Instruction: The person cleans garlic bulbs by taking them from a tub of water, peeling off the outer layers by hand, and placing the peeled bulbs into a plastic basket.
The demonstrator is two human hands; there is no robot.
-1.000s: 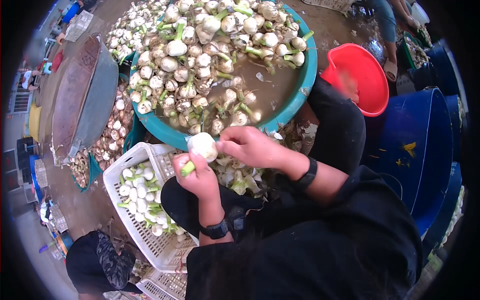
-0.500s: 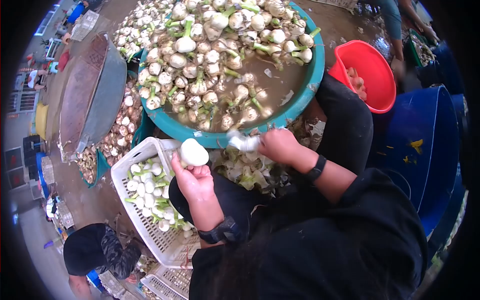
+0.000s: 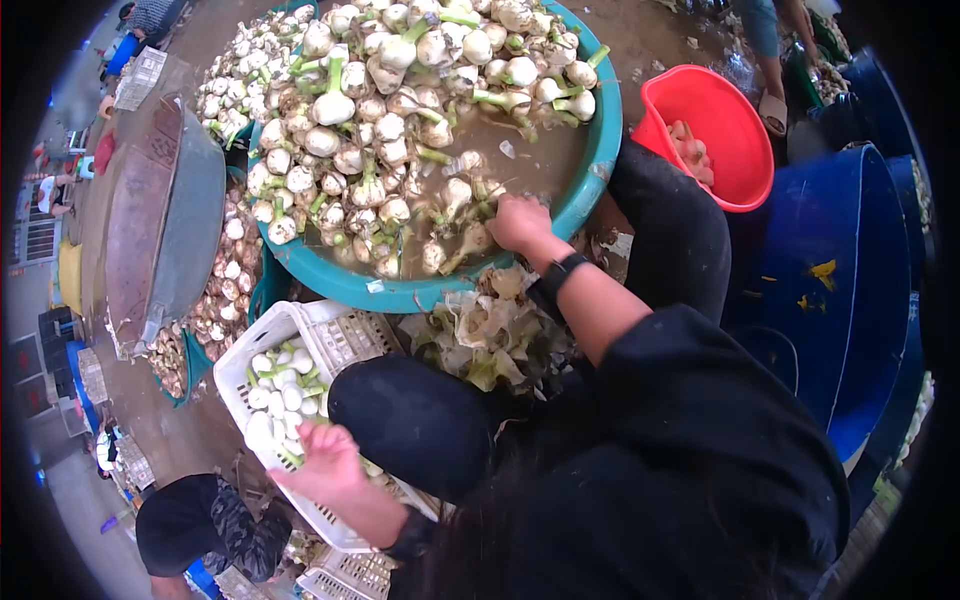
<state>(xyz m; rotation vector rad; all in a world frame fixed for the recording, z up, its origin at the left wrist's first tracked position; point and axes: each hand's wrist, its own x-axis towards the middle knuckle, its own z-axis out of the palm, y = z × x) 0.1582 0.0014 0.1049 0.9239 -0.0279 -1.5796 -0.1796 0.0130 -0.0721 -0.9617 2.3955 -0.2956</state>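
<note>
My left hand (image 3: pixel 328 468) is over the white basket (image 3: pixel 235 372), its fingers apart and nothing held in them. Below it in the basket lie peeled white bulbs (image 3: pixel 290 393) with green stems. My right hand (image 3: pixel 520 222) reaches into the muddy water of the big teal tub (image 3: pixel 345 292), beside unpeeled bulbs (image 3: pixel 456 192); its fingertips are hidden among them, so any hold cannot be made out. A heap of unpeeled bulbs (image 3: pixel 370 130) fills much of the tub. Peeled-off skins (image 3: pixel 480 330) lie between the tub and my knees.
A red basin (image 3: pixel 735 140) with pinkish pieces stands beyond my knee, and blue barrels (image 3: pixel 810 290) are on the right. A metal trough (image 3: pixel 185 220) and more bulbs (image 3: pixel 225 270) lie left. A person (image 3: pixel 215 525) bends at the lower left; another person's leg (image 3: pixel 762 50) shows upper right.
My left hand has moved down-left over the basket and let go of the peeled bulb. The right hand has moved up into the tub, away from the skins.
</note>
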